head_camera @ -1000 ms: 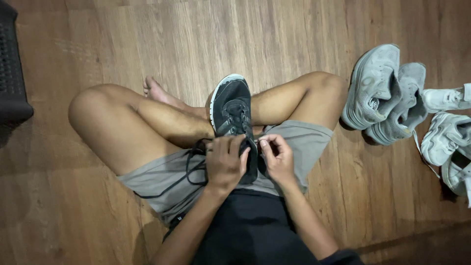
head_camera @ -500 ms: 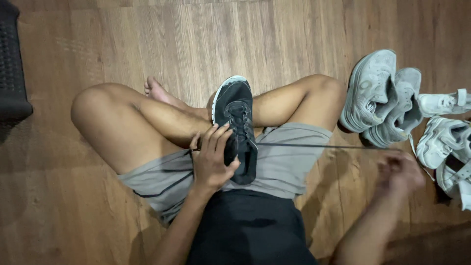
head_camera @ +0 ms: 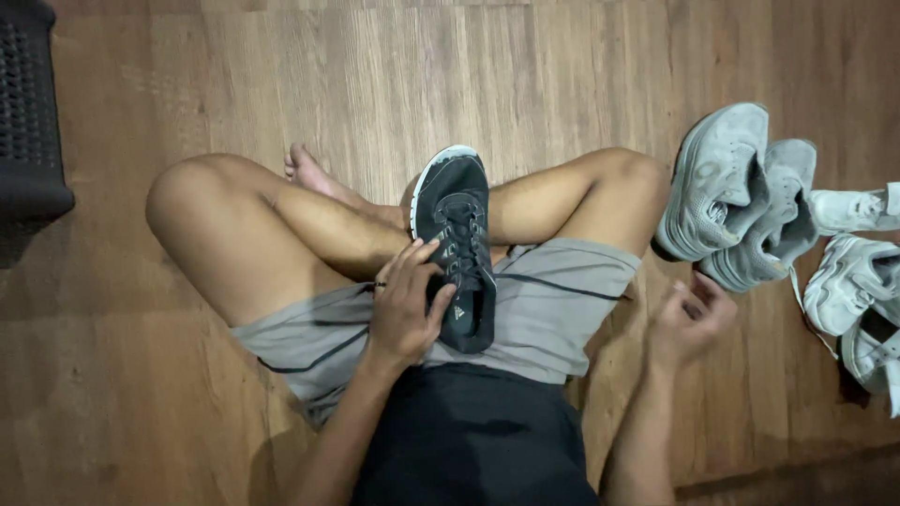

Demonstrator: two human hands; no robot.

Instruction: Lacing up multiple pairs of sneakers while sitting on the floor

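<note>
I sit cross-legged on a wooden floor with a black sneaker point(head_camera: 457, 211) with a white sole edge resting on my lap, toe pointing away. My left hand point(head_camera: 405, 305) grips the sneaker's left side near the heel, fingers spread over the lacing. A thin black shoelace point(head_camera: 562, 286) runs from the sneaker's eyelets to the right across my grey shorts. My right hand point(head_camera: 692, 323) is out to the right above the floor, fingers curled on the lace's end, just below the grey sneakers.
A pair of grey sneakers point(head_camera: 741, 197) lies on its side by my right knee. White sneakers point(head_camera: 858, 272) lie at the right edge. A dark perforated plastic basket point(head_camera: 28, 122) stands at the far left. Wooden floor point(head_camera: 375, 75) stretches ahead.
My right hand left the sneaker, drew the lace out far to the right, then came back a little, so the lace slackened. My left hand shifted from the heel to the sneaker's side.
</note>
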